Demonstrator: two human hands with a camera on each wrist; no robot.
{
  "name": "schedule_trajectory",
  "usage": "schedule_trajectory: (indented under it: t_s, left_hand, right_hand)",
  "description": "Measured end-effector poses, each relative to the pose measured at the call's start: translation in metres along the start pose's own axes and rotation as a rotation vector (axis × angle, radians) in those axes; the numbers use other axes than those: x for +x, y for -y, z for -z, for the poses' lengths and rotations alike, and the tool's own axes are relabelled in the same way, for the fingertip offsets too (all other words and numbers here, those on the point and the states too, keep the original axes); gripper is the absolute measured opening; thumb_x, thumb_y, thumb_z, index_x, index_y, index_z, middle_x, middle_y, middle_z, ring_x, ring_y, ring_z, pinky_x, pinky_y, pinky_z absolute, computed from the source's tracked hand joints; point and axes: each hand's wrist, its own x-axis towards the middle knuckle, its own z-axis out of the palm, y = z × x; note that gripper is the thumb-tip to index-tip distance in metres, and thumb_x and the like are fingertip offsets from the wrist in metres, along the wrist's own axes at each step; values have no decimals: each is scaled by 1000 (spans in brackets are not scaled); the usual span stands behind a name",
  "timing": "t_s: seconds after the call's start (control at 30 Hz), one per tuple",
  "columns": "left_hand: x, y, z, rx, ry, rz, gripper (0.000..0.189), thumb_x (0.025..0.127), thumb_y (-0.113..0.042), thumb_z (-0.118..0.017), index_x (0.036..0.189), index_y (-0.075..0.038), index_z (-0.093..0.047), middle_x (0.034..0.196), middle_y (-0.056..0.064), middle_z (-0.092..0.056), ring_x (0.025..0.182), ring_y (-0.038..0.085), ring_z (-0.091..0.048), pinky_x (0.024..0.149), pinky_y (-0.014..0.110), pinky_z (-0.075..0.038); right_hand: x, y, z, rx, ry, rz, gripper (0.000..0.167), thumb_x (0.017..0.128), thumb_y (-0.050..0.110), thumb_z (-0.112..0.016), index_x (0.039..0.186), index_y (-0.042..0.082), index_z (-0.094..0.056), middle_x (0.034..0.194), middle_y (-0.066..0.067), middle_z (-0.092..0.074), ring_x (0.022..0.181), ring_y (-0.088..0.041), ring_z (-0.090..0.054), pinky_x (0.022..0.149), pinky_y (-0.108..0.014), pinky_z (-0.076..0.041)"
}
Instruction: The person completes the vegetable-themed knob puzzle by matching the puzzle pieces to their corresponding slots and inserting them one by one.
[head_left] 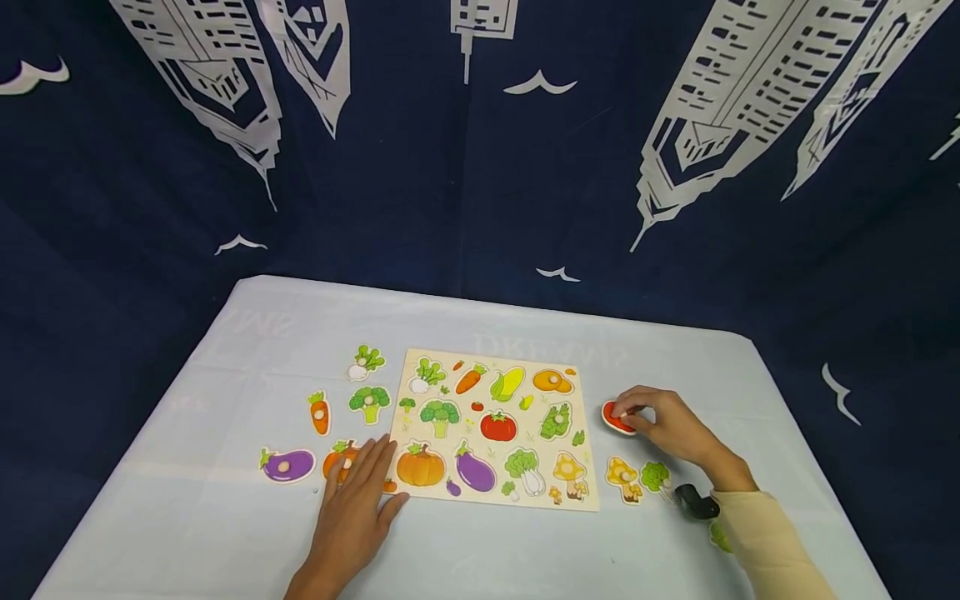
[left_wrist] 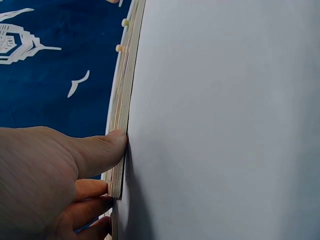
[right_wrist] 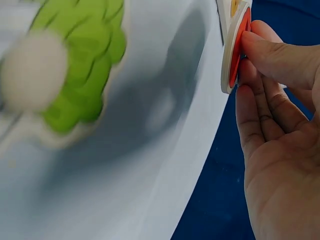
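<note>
Right of centre, I see the right hand (head_left: 671,429) pinching the red tomato piece (head_left: 613,419), just off the board (head_left: 528,429) and roughly level with the printed tomato (head_left: 498,427) to its left, the left hand (head_left: 351,512) resting straight-fingered at the board's lower-left corner.

Left hand (head_left: 354,510): straight-fingered, palm down; right hand (head_left: 667,423): curled, pinching

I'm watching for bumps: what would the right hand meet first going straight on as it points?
Probably the right edge of the vegetable puzzle board; the right hand, holding the tomato piece, might pass above it, as its height is unclear.
</note>
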Motion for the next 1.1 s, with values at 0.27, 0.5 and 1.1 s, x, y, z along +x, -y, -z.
schedule_trajectory:
  t_s: [0.27, 0.5, 1.1]
  left_hand:
    - [3, 0, 2, 1, -2, 1, 79, 85, -21, -80, 151, -3, -42, 159, 12, -39, 148, 36, -33, 120, 60, -9]
    - [3, 0, 1, 6, -7, 0, 79, 84, -22, -81, 151, -3, -42, 159, 12, -40, 148, 35, -33, 119, 59, -10]
    - [0, 2, -1, 6, -10, -8, 79, 85, -23, -80, 151, -3, -42, 159, 12, -40, 148, 35, -34, 120, 59, -10]
  right_hand:
    - [14, 21, -12, 58, 36, 57, 26, 86, -6, -72, 93, 19, -74, 107, 3, -72, 94, -9, -63, 83, -27, -55]
    - [26, 36, -22, 108, 71, 154, 23, 87, -5, -72, 95, 16, -74, 108, 1, -72, 101, -14, -65, 88, -29, -55]
    - [58, 82, -57, 91, 183, 256, 13, 92, 1, -69, 98, 12, -75, 107, 2, -71, 105, -15, -63, 96, -36, -53]
